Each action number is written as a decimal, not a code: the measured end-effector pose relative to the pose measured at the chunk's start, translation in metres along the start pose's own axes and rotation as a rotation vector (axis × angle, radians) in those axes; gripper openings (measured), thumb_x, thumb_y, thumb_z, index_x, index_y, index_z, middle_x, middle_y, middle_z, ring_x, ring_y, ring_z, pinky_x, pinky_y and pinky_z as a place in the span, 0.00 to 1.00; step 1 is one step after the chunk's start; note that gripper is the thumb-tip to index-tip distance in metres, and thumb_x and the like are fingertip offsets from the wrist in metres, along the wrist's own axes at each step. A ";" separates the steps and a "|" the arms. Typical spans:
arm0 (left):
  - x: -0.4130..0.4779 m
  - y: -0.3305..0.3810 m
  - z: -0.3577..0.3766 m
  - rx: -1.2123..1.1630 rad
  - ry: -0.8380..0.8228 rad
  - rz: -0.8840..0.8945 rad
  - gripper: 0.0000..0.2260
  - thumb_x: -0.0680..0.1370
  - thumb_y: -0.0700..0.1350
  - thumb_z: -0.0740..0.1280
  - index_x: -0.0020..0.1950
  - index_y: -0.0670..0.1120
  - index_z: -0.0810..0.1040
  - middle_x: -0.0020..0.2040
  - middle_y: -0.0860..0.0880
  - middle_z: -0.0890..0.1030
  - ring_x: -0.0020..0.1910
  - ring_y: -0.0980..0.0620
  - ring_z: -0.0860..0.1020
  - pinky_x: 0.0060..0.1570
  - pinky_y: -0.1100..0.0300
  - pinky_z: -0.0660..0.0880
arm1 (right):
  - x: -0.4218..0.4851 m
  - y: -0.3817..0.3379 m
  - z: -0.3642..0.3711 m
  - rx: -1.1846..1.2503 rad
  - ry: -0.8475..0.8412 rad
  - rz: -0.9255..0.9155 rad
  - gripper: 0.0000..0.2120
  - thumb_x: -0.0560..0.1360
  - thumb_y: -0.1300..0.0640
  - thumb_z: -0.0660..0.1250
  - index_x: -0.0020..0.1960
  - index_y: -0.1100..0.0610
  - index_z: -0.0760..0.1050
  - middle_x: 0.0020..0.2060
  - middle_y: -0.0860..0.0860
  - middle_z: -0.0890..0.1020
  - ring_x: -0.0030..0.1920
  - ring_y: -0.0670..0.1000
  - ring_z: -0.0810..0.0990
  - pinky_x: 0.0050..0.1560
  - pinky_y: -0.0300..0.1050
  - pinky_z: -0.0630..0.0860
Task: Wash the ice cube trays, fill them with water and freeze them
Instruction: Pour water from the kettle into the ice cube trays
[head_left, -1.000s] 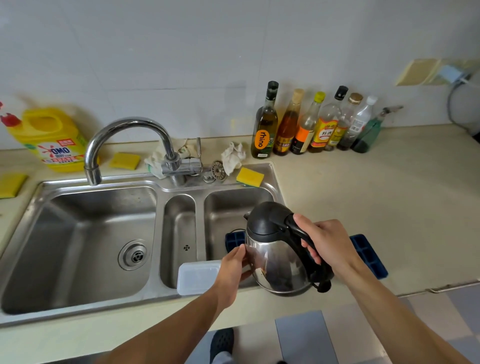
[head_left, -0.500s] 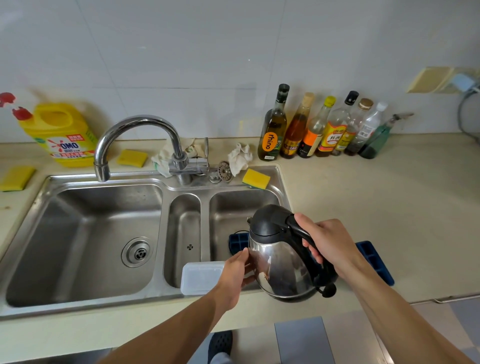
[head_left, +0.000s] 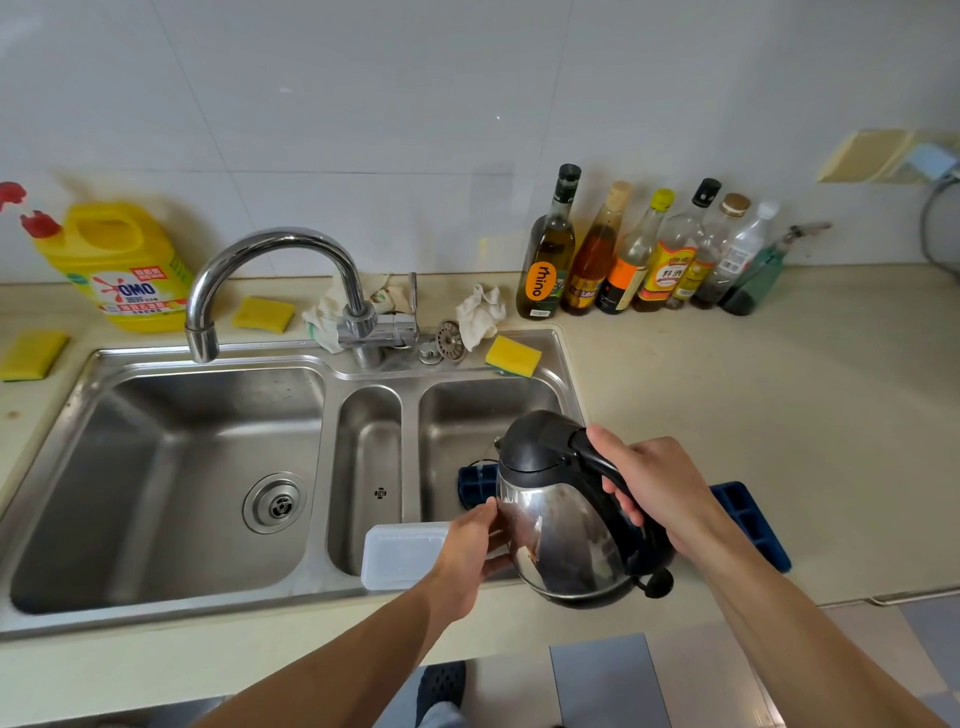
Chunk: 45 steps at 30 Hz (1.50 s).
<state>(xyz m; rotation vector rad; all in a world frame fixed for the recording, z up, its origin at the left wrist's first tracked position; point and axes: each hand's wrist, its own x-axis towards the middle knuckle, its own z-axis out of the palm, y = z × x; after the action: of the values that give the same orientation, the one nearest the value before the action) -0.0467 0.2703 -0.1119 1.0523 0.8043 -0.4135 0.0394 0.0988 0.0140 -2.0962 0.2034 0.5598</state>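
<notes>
Blue ice cube tray (head_left: 748, 519) under kettle (head_left: 561, 540), near right: probably light, flexible plastic; lift by both ends. Right hand (head_left: 654, 483) curls round kettle handle; left hand (head_left: 467, 551) presses fingers against its steel side.

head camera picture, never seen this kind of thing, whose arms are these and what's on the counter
No machine here: a person wears one camera on the head, looking down at their own arms. The right hand grips the black handle of a steel electric kettle over the right end of the sink; the left hand rests against its side. Blue ice cube tray shows on both sides behind the kettle; one tray or two, I cannot tell. A white plastic container sits on the sink's front rim. By the wall: a yellow detergent jug, tap, sponges, bottles.
</notes>
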 end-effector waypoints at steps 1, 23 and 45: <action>-0.001 0.001 0.000 0.001 -0.002 -0.001 0.20 0.87 0.50 0.54 0.51 0.43 0.82 0.49 0.43 0.87 0.49 0.46 0.85 0.43 0.56 0.80 | 0.001 0.000 0.000 -0.002 -0.001 0.000 0.29 0.78 0.39 0.67 0.32 0.62 0.76 0.20 0.50 0.74 0.20 0.48 0.69 0.23 0.38 0.69; 0.003 -0.002 0.006 -0.019 0.002 -0.041 0.18 0.87 0.49 0.55 0.61 0.39 0.80 0.55 0.40 0.85 0.58 0.41 0.82 0.65 0.43 0.76 | 0.008 0.003 -0.004 -0.038 -0.018 0.009 0.30 0.77 0.36 0.67 0.30 0.60 0.75 0.20 0.52 0.73 0.20 0.50 0.69 0.23 0.38 0.69; -0.006 -0.012 0.000 -0.018 -0.011 -0.029 0.16 0.85 0.47 0.58 0.61 0.39 0.82 0.51 0.41 0.86 0.53 0.42 0.82 0.57 0.47 0.80 | -0.014 -0.002 -0.009 -0.051 -0.042 -0.014 0.30 0.77 0.36 0.67 0.30 0.60 0.76 0.22 0.53 0.74 0.21 0.51 0.69 0.26 0.40 0.69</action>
<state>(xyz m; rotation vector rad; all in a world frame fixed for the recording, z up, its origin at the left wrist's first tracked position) -0.0584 0.2641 -0.1147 1.0221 0.8132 -0.4357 0.0305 0.0913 0.0270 -2.1311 0.1521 0.6059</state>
